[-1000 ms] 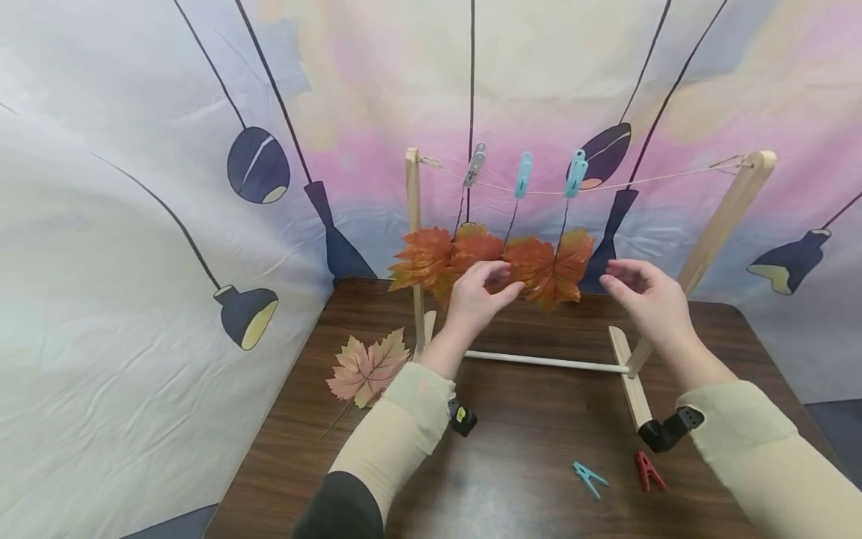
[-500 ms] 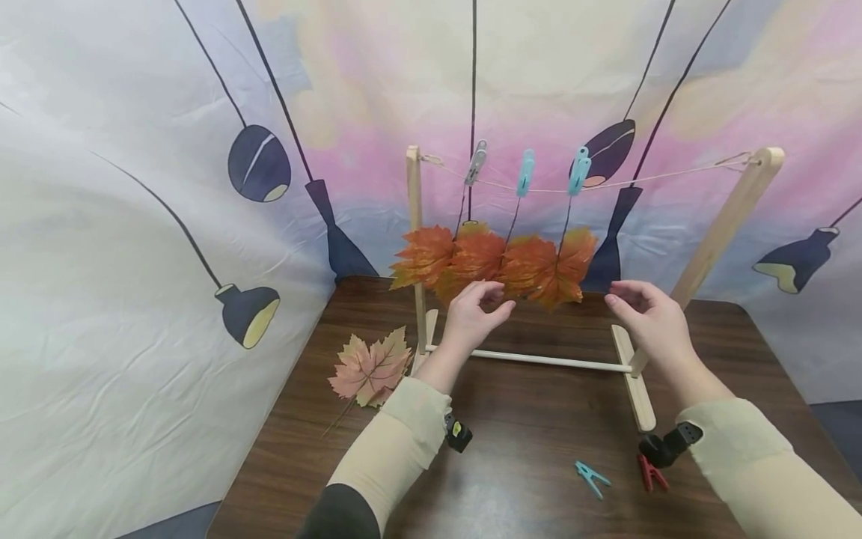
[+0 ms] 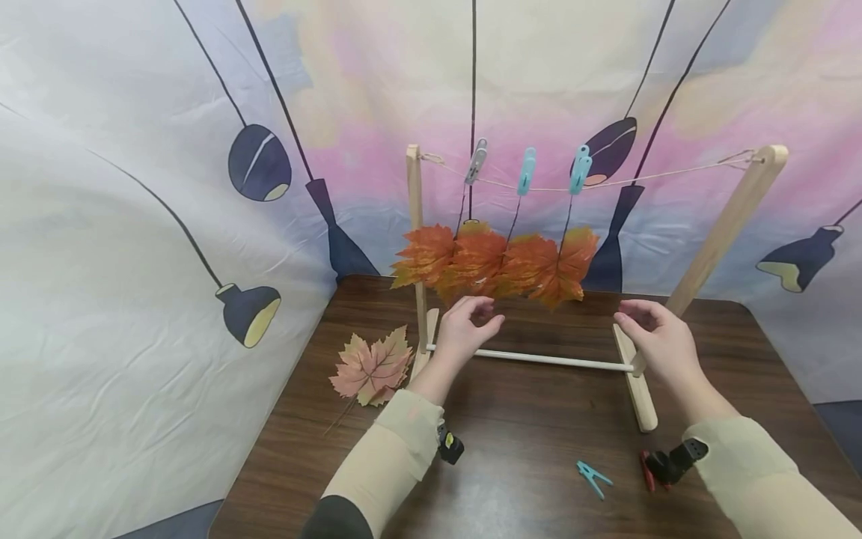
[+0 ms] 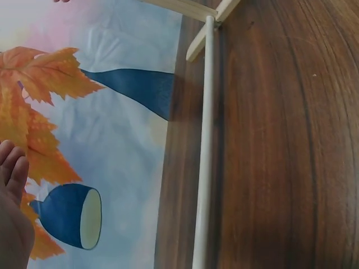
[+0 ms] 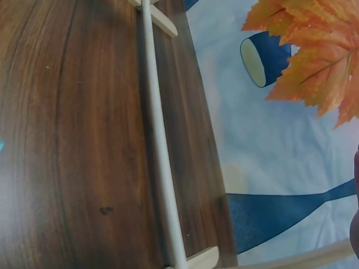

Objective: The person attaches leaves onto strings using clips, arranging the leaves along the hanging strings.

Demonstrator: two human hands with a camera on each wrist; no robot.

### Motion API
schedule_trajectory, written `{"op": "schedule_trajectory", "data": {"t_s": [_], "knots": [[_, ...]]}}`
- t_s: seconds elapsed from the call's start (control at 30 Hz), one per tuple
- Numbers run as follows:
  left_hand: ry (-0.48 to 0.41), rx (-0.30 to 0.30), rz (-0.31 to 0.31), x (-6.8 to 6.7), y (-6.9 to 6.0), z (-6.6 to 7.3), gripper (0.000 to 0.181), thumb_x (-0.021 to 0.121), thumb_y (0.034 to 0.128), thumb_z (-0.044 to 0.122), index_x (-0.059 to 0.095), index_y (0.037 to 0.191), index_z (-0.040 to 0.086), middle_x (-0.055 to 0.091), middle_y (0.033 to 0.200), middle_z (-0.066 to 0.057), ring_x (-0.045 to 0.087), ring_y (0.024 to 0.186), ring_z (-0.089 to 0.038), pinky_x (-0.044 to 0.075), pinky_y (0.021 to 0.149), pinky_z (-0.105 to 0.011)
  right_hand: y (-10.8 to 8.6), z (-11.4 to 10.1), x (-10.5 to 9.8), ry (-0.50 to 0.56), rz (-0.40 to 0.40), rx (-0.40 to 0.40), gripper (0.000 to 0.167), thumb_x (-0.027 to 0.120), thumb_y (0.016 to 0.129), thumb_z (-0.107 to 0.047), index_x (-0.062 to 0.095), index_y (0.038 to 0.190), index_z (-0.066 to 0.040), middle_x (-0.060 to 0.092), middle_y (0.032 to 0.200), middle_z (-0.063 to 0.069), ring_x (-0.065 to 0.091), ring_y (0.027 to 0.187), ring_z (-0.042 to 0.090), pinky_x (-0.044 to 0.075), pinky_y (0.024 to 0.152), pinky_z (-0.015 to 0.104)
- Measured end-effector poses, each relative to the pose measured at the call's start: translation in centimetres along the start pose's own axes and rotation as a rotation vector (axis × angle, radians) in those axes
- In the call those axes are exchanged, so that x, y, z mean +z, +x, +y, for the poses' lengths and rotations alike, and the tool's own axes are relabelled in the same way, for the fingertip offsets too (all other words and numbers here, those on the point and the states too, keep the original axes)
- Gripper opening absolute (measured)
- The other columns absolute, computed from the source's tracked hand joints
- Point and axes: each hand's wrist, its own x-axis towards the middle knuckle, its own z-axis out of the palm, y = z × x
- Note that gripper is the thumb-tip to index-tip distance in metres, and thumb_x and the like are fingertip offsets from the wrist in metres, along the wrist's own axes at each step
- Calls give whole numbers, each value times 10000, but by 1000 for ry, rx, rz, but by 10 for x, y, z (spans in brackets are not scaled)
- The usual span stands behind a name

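In the head view, the left hand [image 3: 465, 329] and right hand [image 3: 663, 340] are both loosely curved, thumbs parted from fingers around bare gaps. The overlapping orange leaves [image 3: 554, 271] lie at 1 o'clock from the left fingers, near their tips, and at 10 o'clock from the right fingers, farther off. Their stems run up to a grey clothespin [image 3: 476, 161] and two blue clothespins [image 3: 527, 172] clipped on the cord [image 3: 663, 178] of a wooden frame [image 3: 727, 228]. A pink leaf [image 3: 372, 370] rests on the table [image 3: 525, 434] at 8 o'clock from the left hand. From the right hand, a loose blue clothespin [image 3: 592, 477] lies at 7 o'clock; a red clothespin [image 3: 648, 473], partly hidden by the wrist camera [image 3: 667, 467], at 6.
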Motion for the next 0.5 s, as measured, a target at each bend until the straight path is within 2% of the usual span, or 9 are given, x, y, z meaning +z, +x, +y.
{"op": "schedule_trajectory", "data": {"t_s": [0.17,0.37,0.5], "knots": [[15,-21,-6,-4,-4,-9,277,740,805,181,668,1038,51,646,928,-38,642,840,-163,513,756,-246,-6,6,3,15,7,15,406,611,912,-324,596,1173,-12,540,901,-241,494,815,-106,395,703,114],[-29,-56,-9,-8,-10,-19,278,736,806,148,660,1039,17,632,933,-74,633,849,-209,522,775,-333,-11,11,8,-26,-27,28,422,598,916,-346,587,1190,-25,623,1020,95,483,814,-94,407,698,153],[2,-56,-4,-11,-14,-25,259,731,810,150,664,1024,21,635,919,-67,637,828,-200,519,757,-292,-16,17,10,-43,-48,34,431,597,915,-349,583,1199,-26,623,1033,133,476,808,-106,422,652,143]]}}
